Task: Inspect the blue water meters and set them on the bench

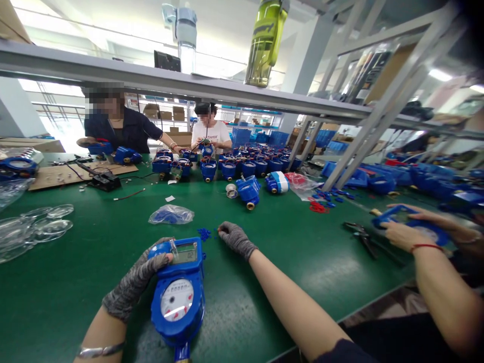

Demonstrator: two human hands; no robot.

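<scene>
My left hand (141, 275), in a grey fingerless glove, grips a blue water meter (159, 322) by its upper left side. The thumb presses beside the meter's small display (188, 256), and the white dial (177, 300) faces up. My right hand (238, 239), gloved the same way, rests on the green table with its fingers drawn together. Whatever those fingertips pinch, if anything, is too small to make out. Right beside them lies a little heap of small blue pieces (204, 234). A clear bag of blue parts (171, 215) lies just beyond.
Several water meters (229, 170) stand in rows across the table. Pliers (361, 237) lie to the right, near a co-worker's hands (410, 233) holding another meter. Clear round covers (45, 222) are piled at left. A shelf (212, 85) spans overhead; two people sit opposite.
</scene>
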